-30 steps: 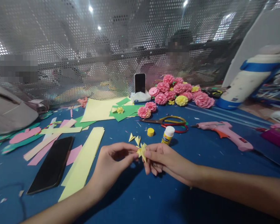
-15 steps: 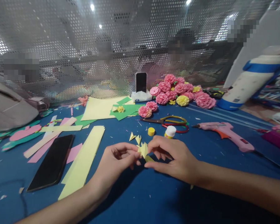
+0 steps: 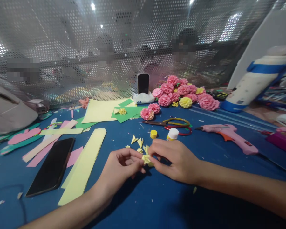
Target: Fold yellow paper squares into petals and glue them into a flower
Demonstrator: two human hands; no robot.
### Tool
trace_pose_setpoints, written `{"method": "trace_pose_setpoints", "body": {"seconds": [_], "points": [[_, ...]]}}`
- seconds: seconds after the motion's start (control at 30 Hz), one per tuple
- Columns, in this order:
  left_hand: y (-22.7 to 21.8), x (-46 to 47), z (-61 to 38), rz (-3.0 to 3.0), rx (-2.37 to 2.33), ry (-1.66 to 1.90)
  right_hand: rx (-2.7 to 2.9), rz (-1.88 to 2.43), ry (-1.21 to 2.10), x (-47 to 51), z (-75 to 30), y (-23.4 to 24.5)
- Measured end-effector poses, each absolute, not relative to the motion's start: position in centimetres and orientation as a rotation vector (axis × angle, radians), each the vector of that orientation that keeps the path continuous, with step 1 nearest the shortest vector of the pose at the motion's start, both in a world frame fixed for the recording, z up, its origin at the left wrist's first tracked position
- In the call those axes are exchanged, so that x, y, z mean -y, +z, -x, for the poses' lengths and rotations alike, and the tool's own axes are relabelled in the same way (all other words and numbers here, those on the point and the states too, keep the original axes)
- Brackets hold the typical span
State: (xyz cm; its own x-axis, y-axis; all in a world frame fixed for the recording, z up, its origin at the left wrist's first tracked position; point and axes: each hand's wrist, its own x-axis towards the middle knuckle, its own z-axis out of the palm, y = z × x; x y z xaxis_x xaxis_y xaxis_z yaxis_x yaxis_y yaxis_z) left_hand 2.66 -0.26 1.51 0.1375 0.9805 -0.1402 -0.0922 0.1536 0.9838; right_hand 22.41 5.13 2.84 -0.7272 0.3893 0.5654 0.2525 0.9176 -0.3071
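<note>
Between my hands is a small folded yellow paper piece (image 3: 146,159) with pointed petals. My left hand (image 3: 124,165) pinches its left side between thumb and fingertips. From the right, the thumb and forefinger of my right hand (image 3: 176,160) close on the same piece. Just beyond my fingertips, several loose folded yellow paper petals (image 3: 140,142) lie on the blue table. A yellow cap (image 3: 153,134) and a small white-topped glue bottle (image 3: 173,134) stand behind my right hand.
Scissors (image 3: 166,123) and a pink glue gun (image 3: 228,136) lie to the right. Pink paper flowers (image 3: 173,92) are piled behind. On the left are a phone (image 3: 51,167) and yellow paper strips (image 3: 85,165). A white-and-blue bottle (image 3: 255,82) leans at the right.
The yellow piece has been turned and lowered slightly, its petals now facing me. My right thumb has come up against it, closing the gap to the forefinger.
</note>
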Motion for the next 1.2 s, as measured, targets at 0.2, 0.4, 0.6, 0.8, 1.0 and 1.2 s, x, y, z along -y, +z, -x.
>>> {"method": "trace_pose_setpoints", "body": {"seconds": [0.2,0.4,0.6,0.8,1.0,1.2], "points": [[1.25,0.35,-3.00,-1.055,-1.105,1.028,2.448,0.489,0.287,-5.06,-22.43,2.96],[1.03,0.33,-2.97,-1.044,-1.099,1.045,2.477,0.512,0.278,-5.05,-22.47,3.14],[0.82,0.08,-2.82,-1.057,-1.110,1.086,2.545,0.496,0.157,-5.11,-22.35,3.02],[0.60,0.12,-2.93,-1.091,-1.098,1.096,2.501,0.526,0.138,-4.70,-22.25,2.90],[0.58,0.15,-2.99,-1.120,-1.091,1.098,2.503,0.477,0.110,-4.66,-22.20,2.62],[0.57,0.28,-3.02,-1.141,-1.090,1.088,2.526,0.440,0.089,-4.48,-22.04,2.75]]}}
